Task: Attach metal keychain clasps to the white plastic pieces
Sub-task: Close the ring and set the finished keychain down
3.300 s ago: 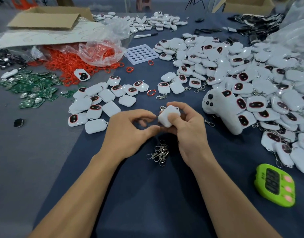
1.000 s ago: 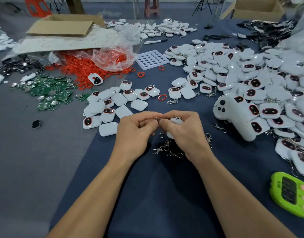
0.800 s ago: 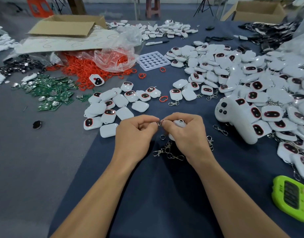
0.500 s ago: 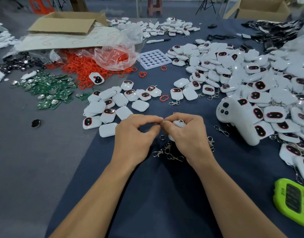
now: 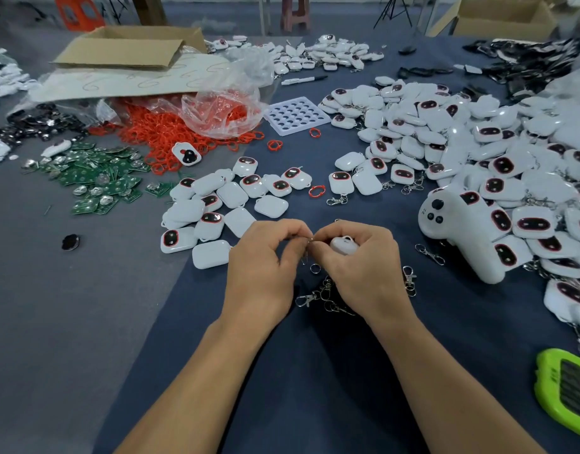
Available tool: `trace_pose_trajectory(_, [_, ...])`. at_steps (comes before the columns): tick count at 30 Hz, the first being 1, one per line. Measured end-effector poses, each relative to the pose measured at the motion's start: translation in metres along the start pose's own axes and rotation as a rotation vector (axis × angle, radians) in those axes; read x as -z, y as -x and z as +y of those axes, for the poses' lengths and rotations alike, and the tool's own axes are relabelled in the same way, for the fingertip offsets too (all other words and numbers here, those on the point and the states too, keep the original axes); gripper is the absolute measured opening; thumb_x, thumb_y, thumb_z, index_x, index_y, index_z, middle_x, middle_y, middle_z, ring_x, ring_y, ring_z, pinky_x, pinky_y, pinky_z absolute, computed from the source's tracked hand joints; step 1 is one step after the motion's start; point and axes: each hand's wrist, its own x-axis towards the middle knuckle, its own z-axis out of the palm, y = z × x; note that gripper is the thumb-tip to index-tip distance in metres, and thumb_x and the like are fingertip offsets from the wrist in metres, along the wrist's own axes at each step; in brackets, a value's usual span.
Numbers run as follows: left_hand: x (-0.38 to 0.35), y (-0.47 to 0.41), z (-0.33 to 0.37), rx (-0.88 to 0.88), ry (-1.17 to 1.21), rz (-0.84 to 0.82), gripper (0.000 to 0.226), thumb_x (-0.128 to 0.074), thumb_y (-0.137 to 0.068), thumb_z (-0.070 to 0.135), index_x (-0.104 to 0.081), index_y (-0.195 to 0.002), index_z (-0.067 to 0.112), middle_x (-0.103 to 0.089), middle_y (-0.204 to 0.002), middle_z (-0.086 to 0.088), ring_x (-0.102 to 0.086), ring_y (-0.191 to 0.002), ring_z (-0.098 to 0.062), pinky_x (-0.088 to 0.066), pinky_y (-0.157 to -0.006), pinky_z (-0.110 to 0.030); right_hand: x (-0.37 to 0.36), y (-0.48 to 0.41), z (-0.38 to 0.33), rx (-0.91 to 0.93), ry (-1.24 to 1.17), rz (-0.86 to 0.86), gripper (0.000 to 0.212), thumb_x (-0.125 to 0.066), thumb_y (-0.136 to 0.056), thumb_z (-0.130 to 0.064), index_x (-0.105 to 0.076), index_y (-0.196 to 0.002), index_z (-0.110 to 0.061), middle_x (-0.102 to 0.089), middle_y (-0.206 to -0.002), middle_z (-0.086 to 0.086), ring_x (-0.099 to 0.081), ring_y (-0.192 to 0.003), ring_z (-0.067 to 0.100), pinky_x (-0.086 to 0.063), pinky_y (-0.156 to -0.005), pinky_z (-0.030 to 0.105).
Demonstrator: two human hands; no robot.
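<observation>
White piece (image 5: pixel 343 246) deeper in right hand (image 5: pixel 364 273) than earlier, loop away

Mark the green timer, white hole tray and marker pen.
green timer (image 5: pixel 573 392), head view, dark display.
white hole tray (image 5: pixel 296 115), head view, centre of grid.
marker pen (image 5: pixel 300 80), head view, white barrel.

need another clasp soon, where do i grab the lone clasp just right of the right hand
Probably pinch the lone clasp by its hook body, the far end, from above on its right: it lies flat, and the right hand crowds its left.
</observation>
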Motion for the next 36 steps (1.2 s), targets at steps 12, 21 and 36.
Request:
trace_pose_trajectory(12, [0.0004, 0.0024, 0.0021, 0.016, 0.04, 0.012, 0.037, -0.081, -0.08, 0.013, -0.072, -0.082, 0.049, -0.068, -0.085, 0.028, -0.061, -0.096, 0.008, -0.04, -0.08, -0.003, 0.0015, -0.0024, 0.0018, -0.045, -0.092, -0.03, 0.014, -0.072, -0.077, -0.016, -0.08, -0.071, -0.025, -0.073, -0.067, 0.002, -0.063, -0.063, 0.017, -0.052, -0.061, 0.044])
trace_pose_trajectory(21, [0.0008, -0.004, -0.0018, 0.157, 0.09, -0.018, 0.022, -0.077, -0.085, 0.021, -0.076, -0.08, 0.042, -0.071, -0.085, 0.022, -0.061, -0.089, 0.009, -0.038, -0.073, -0.002, -0.0009, -0.0013, 0.002, 0.001, 0.027, -0.027, 0.015, -0.073, -0.079, -0.018, -0.08, -0.074, -0.03, -0.072, -0.066, -0.008, -0.064, -0.06, 0.006, -0.048, -0.059, 0.018])
trace_pose_trajectory(36, [0.0013, -0.0046, 0.0005, 0.167, 0.174, -0.029, 0.024, -0.079, -0.077, 0.012, -0.078, -0.073, 0.036, -0.072, -0.069, 0.022, -0.065, -0.067, 0.007, -0.043, -0.063, -0.003, 0.0012, -0.0089, 0.0089, -0.036, -0.001, 0.005, 0.026, -0.075, -0.084, -0.012, -0.078, -0.076, -0.036, -0.072, -0.067, -0.014, -0.059, -0.053, -0.001, -0.044, -0.054, 0.013])
